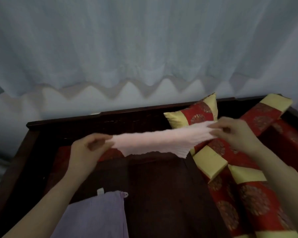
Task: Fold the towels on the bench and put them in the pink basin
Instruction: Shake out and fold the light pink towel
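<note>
1. My left hand (86, 148) has its fingers curled, pinching the left end of the pink towel (158, 141).
2. Below it, the purple towel (96, 215) lies flat on the dark wooden bench (162, 189). It has a ribbed weave and a small white tag at its far edge.
3. The pink towel hangs stretched in the air above the bench between both hands, its lower edge sagging. I judge it light, soft and limp, with a ribbed surface that should not slip. Corners or edges are the places to hold, as the middle droops.
4. A red-and-gold cushion (193, 115) with a smooth sheen sits just behind the towel. More cushions lie to the right.
5. My right hand (234, 133) pinches the towel's right end with its fingertips.
6. I cannot see the pink basin.
</note>
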Demonstrator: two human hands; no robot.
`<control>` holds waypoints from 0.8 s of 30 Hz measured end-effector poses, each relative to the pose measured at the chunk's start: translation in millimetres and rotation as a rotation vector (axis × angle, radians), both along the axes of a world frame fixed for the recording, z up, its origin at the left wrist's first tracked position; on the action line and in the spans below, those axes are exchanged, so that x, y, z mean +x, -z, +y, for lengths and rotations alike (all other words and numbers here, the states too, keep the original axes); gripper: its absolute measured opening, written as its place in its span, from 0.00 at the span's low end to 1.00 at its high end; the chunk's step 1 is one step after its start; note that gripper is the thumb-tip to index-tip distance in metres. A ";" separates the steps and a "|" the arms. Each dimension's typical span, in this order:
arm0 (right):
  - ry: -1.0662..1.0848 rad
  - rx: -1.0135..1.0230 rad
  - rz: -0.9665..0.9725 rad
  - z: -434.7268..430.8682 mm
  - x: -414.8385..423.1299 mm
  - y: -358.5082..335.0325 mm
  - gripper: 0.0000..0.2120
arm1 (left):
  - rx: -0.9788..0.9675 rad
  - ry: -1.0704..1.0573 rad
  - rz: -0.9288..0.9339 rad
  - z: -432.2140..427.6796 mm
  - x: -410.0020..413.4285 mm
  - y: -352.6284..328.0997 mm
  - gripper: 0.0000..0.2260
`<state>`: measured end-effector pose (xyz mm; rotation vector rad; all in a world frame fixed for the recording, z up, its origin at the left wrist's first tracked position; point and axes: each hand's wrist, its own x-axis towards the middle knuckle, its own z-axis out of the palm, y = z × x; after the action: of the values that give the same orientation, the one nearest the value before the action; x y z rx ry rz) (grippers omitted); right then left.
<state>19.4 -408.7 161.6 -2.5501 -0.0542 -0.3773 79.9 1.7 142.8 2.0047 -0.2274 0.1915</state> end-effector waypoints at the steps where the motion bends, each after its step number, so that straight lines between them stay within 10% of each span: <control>1: -0.024 0.011 0.054 1.3 -19.3 9.0 0.09 | 0.033 0.026 0.056 5.5 -13.4 12.4 0.12; 9: -0.064 0.200 0.546 8.1 -97.6 108.4 0.10 | 0.252 0.306 0.449 23.4 -67.7 115.4 0.19; 24: 0.372 0.277 0.615 0.8 -9.3 277.7 0.05 | 0.264 0.049 0.673 -68.5 38.1 247.5 0.06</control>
<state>10.1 -407.8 -116.1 -2.2837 0.6578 0.2606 117.9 -66.8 -104.7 2.1992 0.1371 -0.5667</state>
